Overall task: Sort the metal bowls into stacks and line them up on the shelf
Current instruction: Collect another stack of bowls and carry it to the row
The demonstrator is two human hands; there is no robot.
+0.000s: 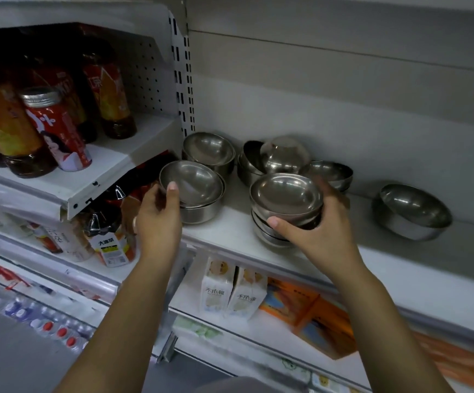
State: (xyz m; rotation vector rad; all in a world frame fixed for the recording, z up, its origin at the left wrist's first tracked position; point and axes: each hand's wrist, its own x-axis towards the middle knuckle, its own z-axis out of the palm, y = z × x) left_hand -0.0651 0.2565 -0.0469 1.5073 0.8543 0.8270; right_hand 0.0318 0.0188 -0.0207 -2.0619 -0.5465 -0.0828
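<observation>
Head view
Left hand [156,219]: grips the front-left stack [199,194] of metal bowls at its near rim, thumb laid over the edge of the top bowl; the other fingers are hidden behind the stack.
Right hand [315,234]: curled round the upper bowls of the front-middle stack [286,197], thumb at the front, fingers round the far side.
Front-middle stack: stands on the white shelf [230,234] near its front edge, its bowls sitting unevenly.
Back-left stack [208,150]: just behind the front-left stack, against the slotted upright.
Loose bowls [275,157]: jumbled behind the front-middle stack, one upturned.
Lone bowl [411,212]: well apart to the right.
Bottles [54,129]: red-labelled, on the neighbouring shelf to the left.
Cartons [233,290]: on the shelf below.
</observation>
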